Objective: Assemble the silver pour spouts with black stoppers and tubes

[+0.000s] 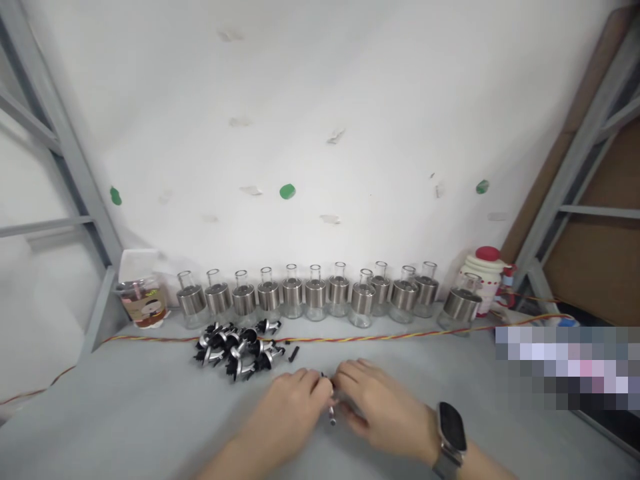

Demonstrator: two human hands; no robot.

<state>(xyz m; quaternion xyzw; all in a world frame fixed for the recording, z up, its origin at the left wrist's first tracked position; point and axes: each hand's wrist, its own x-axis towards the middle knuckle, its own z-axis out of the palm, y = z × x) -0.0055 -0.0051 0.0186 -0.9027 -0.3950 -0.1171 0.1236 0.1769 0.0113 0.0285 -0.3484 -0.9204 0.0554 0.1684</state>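
Bottles (315,293) along wall, spouts (239,349) heaped beside, cable (380,337) between

The small part (332,404) is mostly hidden between both hands' fingers (314,387).

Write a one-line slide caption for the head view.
Left hand and right hand hold a small black-and-silver pourer spout before a row of steel-collared glass bottles.
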